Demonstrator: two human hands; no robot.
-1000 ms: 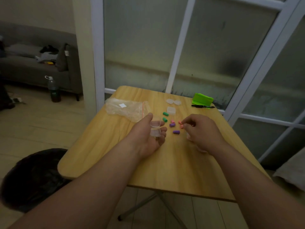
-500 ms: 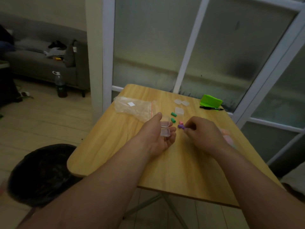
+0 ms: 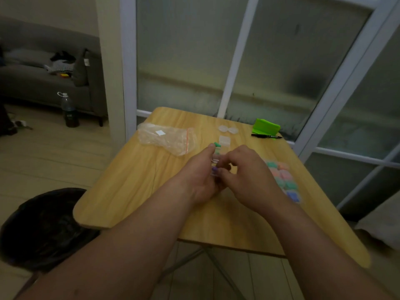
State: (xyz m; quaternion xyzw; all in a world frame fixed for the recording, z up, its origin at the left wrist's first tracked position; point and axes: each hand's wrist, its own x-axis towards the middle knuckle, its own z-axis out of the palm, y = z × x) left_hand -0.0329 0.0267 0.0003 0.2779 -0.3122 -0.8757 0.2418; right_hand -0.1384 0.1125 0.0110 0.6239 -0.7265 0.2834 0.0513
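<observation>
while left hand (image 3: 200, 180) grips a clear case (image 3: 214, 159) and right hand (image 3: 246, 172) pinches a purple plug (image 3: 214, 169) into it, filled cases (image 3: 283, 180) lie at table's (image 3: 134, 191) right edge, green plugs (image 3: 217, 145) unpacked.

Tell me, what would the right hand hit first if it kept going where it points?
Probably the clear case in the left hand; the right hand seems nearly touching it.

above the light wooden table (image 3: 129, 191), the right hand (image 3: 249, 172) hides most of the small clear plastic case (image 3: 215, 161); the pastel-filled clear cases (image 3: 283, 180) near the table's right edge are blurred.
</observation>
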